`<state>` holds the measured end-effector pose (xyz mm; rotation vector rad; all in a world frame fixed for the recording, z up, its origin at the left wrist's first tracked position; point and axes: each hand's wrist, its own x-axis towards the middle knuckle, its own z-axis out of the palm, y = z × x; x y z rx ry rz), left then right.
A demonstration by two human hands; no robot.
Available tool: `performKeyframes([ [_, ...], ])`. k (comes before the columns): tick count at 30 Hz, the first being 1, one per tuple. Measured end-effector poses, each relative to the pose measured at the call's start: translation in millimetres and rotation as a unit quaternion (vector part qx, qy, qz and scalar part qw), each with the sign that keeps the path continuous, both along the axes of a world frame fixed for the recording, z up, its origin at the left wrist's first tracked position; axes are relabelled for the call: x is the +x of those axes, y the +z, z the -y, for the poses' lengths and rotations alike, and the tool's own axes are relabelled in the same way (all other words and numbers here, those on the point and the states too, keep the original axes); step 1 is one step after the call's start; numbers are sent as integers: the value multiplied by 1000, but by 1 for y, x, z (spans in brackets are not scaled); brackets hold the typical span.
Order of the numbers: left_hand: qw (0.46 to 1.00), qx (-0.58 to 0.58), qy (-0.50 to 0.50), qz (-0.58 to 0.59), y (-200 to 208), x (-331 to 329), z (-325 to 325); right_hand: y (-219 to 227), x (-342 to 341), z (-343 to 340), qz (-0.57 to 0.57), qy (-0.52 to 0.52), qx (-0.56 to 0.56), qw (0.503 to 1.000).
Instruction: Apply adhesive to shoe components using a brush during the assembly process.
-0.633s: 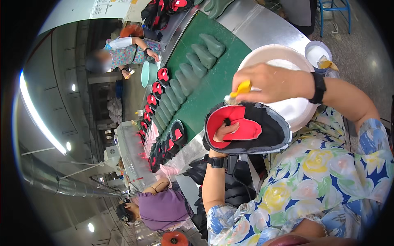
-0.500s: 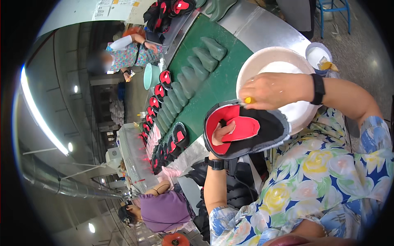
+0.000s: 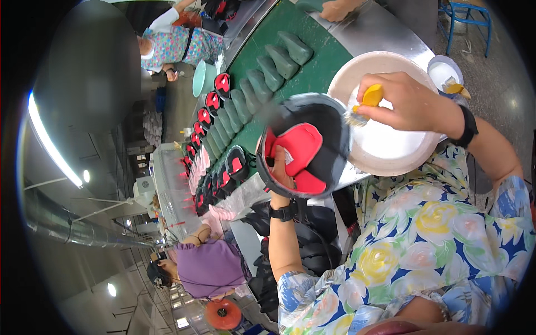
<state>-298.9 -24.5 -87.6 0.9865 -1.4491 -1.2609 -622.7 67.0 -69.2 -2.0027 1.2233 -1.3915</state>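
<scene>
A black shoe upper (image 3: 330,151) with a red lining tilts in front of me, its inside turned up. My left hand (image 3: 281,172) grips it at the heel end, with fingers inside against the red lining. Pinched in my right hand (image 3: 410,100) is a brush (image 3: 372,95) with a yellow handle and pale bristles. The bristles are close to the upper's right edge; whether they touch it I cannot tell. Beneath the brush stands a wide pale basin (image 3: 339,82) holding white liquid (image 3: 388,148).
Grey-green shoe lasts (image 3: 280,61) and red-lined uppers (image 3: 205,116) line the green belt (image 3: 318,70). A co-worker's hand (image 3: 340,8) reaches in at the top. Black pieces (image 3: 307,240) are piled below my left arm. A small bucket (image 3: 445,67) stands beyond the basin.
My right hand has lifted the brush off the upper's edge and moved right, over the basin. The upper has turned and tilted in my left hand. A co-worker's hand has appeared at the top.
</scene>
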Motion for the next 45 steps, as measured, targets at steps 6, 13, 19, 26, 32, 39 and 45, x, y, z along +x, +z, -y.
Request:
performKeyframes([
  [6,945,-196,91,246,-17,30,38,14,58,-18,158,95,-1,983],
  [13,978,-145,149,-2,-84,143,70,0,35,-9,132,-63,73,987],
  [19,937,117,299,-139,-128,187,136,-28,28,-21,145,-87,231,958],
  [26,908,-23,383,171,-209,268,223,-58,25,-3,162,-157,312,923],
  [32,719,87,259,639,-232,338,233,-65,23,11,104,-164,356,914],
  [39,907,126,113,386,-93,303,209,-74,-2,18,31,-150,394,906],
  [45,732,-164,-153,644,-76,125,18,-91,0,33,-77,-160,361,916],
])
